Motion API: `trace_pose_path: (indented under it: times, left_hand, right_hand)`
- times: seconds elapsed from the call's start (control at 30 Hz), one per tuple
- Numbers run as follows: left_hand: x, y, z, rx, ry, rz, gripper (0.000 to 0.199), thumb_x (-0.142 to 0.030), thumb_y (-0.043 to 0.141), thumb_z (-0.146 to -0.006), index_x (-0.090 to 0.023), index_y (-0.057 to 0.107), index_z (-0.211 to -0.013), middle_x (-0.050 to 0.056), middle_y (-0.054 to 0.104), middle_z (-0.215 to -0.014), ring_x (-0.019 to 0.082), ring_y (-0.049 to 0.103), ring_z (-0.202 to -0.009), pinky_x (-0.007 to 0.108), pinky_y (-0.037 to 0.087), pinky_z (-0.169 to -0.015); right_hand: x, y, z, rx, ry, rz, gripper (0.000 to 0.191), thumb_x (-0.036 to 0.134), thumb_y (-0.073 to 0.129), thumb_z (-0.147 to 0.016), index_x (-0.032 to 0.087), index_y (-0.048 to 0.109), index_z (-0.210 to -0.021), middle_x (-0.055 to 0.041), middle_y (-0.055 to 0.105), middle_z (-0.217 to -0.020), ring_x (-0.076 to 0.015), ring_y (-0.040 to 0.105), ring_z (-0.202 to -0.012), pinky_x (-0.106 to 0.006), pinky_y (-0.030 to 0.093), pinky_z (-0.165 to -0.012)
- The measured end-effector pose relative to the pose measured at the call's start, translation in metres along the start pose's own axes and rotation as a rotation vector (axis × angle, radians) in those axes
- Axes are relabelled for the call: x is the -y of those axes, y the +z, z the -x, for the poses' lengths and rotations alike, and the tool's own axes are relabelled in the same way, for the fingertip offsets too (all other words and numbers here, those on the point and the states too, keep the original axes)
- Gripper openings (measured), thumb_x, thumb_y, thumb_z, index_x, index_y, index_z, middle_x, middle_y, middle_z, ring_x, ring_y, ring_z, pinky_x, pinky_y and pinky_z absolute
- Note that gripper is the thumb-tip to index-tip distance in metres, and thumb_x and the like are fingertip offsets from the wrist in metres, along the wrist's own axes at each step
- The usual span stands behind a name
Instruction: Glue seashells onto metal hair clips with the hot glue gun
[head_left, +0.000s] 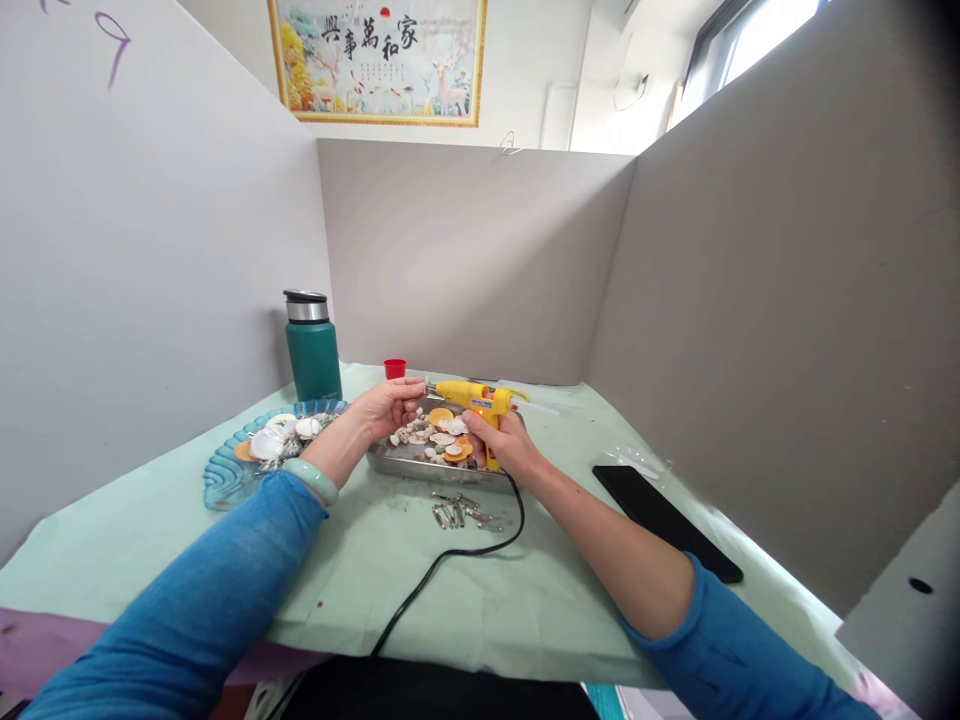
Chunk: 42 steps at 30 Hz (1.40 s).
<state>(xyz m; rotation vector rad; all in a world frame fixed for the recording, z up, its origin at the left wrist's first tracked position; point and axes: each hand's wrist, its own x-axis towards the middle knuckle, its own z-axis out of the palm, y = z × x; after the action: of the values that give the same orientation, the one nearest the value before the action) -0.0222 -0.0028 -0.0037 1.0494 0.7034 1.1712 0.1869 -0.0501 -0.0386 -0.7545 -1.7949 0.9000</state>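
Observation:
My right hand [510,440] is wrapped around the handle of a yellow hot glue gun [463,392], with a small orange light glowing on its body. The gun's nozzle points left, and a clear glue stick [538,406] juts from its back. At the nozzle tip, my left hand [386,405] pinches something small, too hidden by the fingers to name. Both hands are over a metal tray [420,470] that holds seashells [442,438] in white, orange and brown. A black cord [442,555] runs from the gun's handle to the table's front edge.
Left of the tray, a blue scalloped plate [217,480] carries more shells, with a green bottle [313,350] behind it. A red cup [394,369] stands behind the tray. Small metal clips [457,513] lie in front. On the right is a black flat object [667,520]. Grey panels [480,260] enclose the table.

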Motion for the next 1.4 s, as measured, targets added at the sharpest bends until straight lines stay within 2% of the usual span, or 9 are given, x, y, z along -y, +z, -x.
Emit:
trace_pose_path:
  times: [0.1,0.3,0.53,0.8,1.03,1.27,1.4]
  left_hand:
    - [-0.0002,-0.0004,-0.0003,-0.014,0.002,-0.002,0.017,-0.004,0.067,-0.068,-0.010,0.064,-0.084,-0.002,0.055,-0.057,0.003,0.043,-0.040,0.016,0.038,-0.038]
    - [0.0009,-0.0005,-0.0003,0.032,-0.020,-0.026,0.014,-0.004,0.068,-0.068,-0.011,0.064,-0.080,-0.003,0.051,-0.053,0.003,0.041,-0.039,0.016,0.036,-0.037]
    - [-0.0008,-0.0002,-0.0002,-0.025,0.014,-0.017,0.018,-0.005,0.068,-0.068,-0.009,0.065,-0.085,-0.001,0.056,-0.059,0.003,0.042,-0.040,0.015,0.036,-0.038]
    - [0.0016,-0.0025,-0.0019,0.047,0.001,-0.049,0.013,-0.006,0.069,-0.068,-0.010,0.064,-0.080,-0.001,0.055,-0.058,0.003,0.041,-0.041,0.016,0.035,-0.038]
    - [-0.0020,0.0007,0.0005,-0.033,0.017,-0.035,0.017,-0.004,0.067,-0.068,-0.009,0.064,-0.084,-0.002,0.053,-0.056,0.003,0.041,-0.039,0.015,0.036,-0.038]
    - [0.0010,-0.0022,-0.0019,0.040,0.022,-0.066,0.017,-0.006,0.069,-0.067,-0.009,0.063,-0.083,-0.002,0.053,-0.057,0.003,0.042,-0.040,0.016,0.035,-0.038]
    - [-0.0001,-0.0021,-0.0014,0.007,0.024,-0.042,0.017,-0.006,0.068,-0.068,-0.009,0.063,-0.083,-0.002,0.053,-0.056,0.003,0.042,-0.040,0.015,0.035,-0.038]
  right_hand:
    - [-0.0013,-0.0004,-0.0001,0.002,0.003,0.040,0.050,0.057,0.049,-0.083,0.019,0.051,-0.051,0.0005,0.049,-0.040,-0.0113,0.046,-0.042,-0.026,0.041,-0.051]
    - [-0.0027,0.0004,-0.0011,-0.060,0.011,0.007,0.048,0.058,0.050,-0.082,0.020,0.051,-0.053,0.0009,0.049,-0.041,-0.0116,0.047,-0.042,-0.026,0.042,-0.051]
    - [-0.0006,0.0001,0.0000,0.008,-0.016,0.035,0.052,0.056,0.048,-0.084,0.019,0.050,-0.048,0.0003,0.048,-0.039,-0.0111,0.046,-0.043,-0.026,0.041,-0.053]
    - [-0.0033,0.0003,-0.0012,-0.062,0.012,0.010,0.048,0.058,0.051,-0.081,0.020,0.050,-0.052,0.0008,0.049,-0.041,-0.0119,0.047,-0.043,-0.026,0.041,-0.050]
    - [-0.0026,0.0004,-0.0007,0.004,-0.011,0.042,0.049,0.056,0.050,-0.083,0.018,0.051,-0.052,0.0009,0.049,-0.040,-0.0111,0.047,-0.042,-0.025,0.040,-0.050]
    - [-0.0037,0.0004,-0.0010,-0.038,-0.004,0.004,0.048,0.054,0.050,-0.084,0.018,0.051,-0.051,0.0016,0.048,-0.040,-0.0104,0.046,-0.040,-0.025,0.040,-0.050]
    - [-0.0042,0.0007,-0.0008,-0.011,-0.011,0.029,0.049,0.053,0.050,-0.085,0.018,0.051,-0.050,0.0011,0.049,-0.040,-0.0105,0.046,-0.042,-0.025,0.040,-0.051]
